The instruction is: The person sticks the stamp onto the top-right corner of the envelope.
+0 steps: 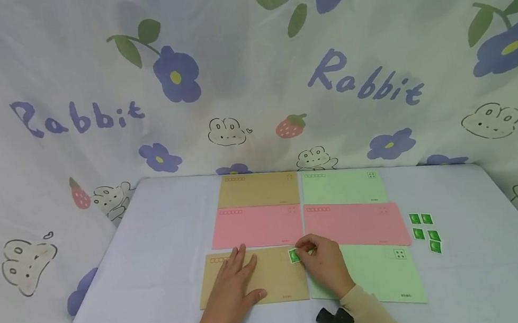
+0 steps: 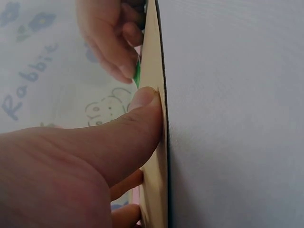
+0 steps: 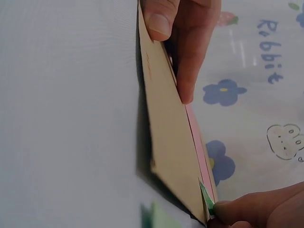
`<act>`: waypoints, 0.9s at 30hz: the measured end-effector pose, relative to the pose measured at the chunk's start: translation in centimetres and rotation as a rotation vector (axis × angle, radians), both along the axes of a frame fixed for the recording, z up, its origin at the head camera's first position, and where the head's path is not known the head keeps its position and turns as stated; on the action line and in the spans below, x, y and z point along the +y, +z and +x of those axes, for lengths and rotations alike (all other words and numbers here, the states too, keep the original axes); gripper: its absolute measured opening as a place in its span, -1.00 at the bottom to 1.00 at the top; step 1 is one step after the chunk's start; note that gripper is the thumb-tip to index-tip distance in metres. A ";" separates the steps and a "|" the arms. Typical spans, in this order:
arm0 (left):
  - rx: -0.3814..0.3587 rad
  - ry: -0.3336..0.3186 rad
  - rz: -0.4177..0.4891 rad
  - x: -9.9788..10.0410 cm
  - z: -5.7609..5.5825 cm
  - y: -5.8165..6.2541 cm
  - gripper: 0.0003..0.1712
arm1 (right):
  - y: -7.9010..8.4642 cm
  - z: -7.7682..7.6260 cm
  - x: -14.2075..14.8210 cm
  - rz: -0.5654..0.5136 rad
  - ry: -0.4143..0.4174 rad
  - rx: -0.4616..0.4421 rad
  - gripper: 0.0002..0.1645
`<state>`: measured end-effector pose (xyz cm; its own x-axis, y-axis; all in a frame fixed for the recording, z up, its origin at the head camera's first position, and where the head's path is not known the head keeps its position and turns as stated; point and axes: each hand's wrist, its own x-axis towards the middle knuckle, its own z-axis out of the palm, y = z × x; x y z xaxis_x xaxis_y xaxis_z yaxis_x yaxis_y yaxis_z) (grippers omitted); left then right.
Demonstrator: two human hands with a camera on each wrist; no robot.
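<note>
From where I stand, I see 2 bare hands near each other but not touching. The left hand lies with its fingers spread out on a flat brown paper envelope on the white table. Its thumb sticks out to the side and rests on the paper too. The right hand pinches a small square green stamp with a white edge between its thumb and a finger. The stamp is at the top right corner of the brown paper envelope, to the right of the left hand. It is tilted, and I can't tell if all of it touches the paper.

Under the right hand is a light green paper envelope. Just past the left hand is 1 pink paper envelope, and past the right hand is a second pink envelope. Farther past the left hand is another brown envelope, and farther past the right hand is another green envelope. Off to the right of the right hand sit 5 loose green stamps. Beyond both hands hangs a white cloth with purple flowers and bunnies
</note>
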<state>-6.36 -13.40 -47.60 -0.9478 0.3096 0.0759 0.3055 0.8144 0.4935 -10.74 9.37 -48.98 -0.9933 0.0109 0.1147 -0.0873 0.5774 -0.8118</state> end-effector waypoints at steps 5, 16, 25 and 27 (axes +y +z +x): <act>-0.003 -0.001 -0.002 0.0 0.0 0.1 -0.17 | -0.1 0.1 -0.1 0.004 -0.017 0.000 -0.95; -0.021 0.003 -0.006 0.0 0.0 -0.2 -0.16 | 0.0 0.2 -0.3 0.023 -0.047 -0.010 -0.96; -0.015 0.003 -0.019 0.0 0.0 -0.3 -0.16 | 0.1 0.2 -0.4 0.021 -0.037 -0.008 -0.95; -0.015 0.003 -0.022 0.0 0.0 -0.3 -0.16 | 0.2 0.2 -0.4 0.023 -0.039 -0.012 -0.94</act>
<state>-6.41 -13.44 -47.90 -0.9497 0.3083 0.0544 0.2956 0.8259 0.4801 -10.55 9.01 -48.82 -0.9935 0.0474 0.1031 -0.0544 0.5985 -0.7993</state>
